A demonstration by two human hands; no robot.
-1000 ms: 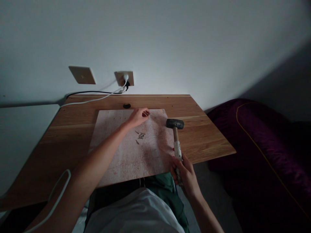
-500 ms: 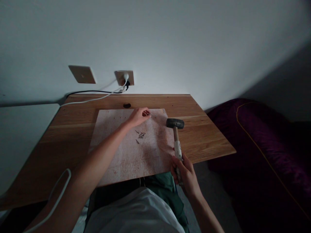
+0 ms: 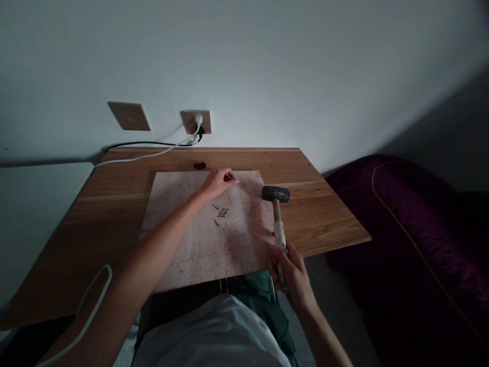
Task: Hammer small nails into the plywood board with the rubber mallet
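My right hand (image 3: 288, 267) is wrapped round the white grip of a rubber mallet (image 3: 275, 194). The mallet's black head is raised beside the right edge of a pale wood-grain board (image 3: 198, 255). Near the board's far edge my left hand (image 3: 223, 181) is closed in a pinch, fingertips low over the surface. Whatever sits between those fingertips is too small to make out. Several loose nails (image 3: 222, 212) lie in a small pile mid-board, below my left wrist. A row of small dark dots (image 3: 189, 184) runs along the far part of the board, left of that hand.
The board rests on a wooden table (image 3: 324, 219) against the wall. White and black cables (image 3: 153, 155) run from a wall socket (image 3: 196, 122) across the table's back. A white panel (image 3: 38, 219) stands at the left, and purple fabric (image 3: 367, 204) is at the right.
My left hand's fingertips have shifted very slightly on the same spot. The mallet and my right hand have barely moved.
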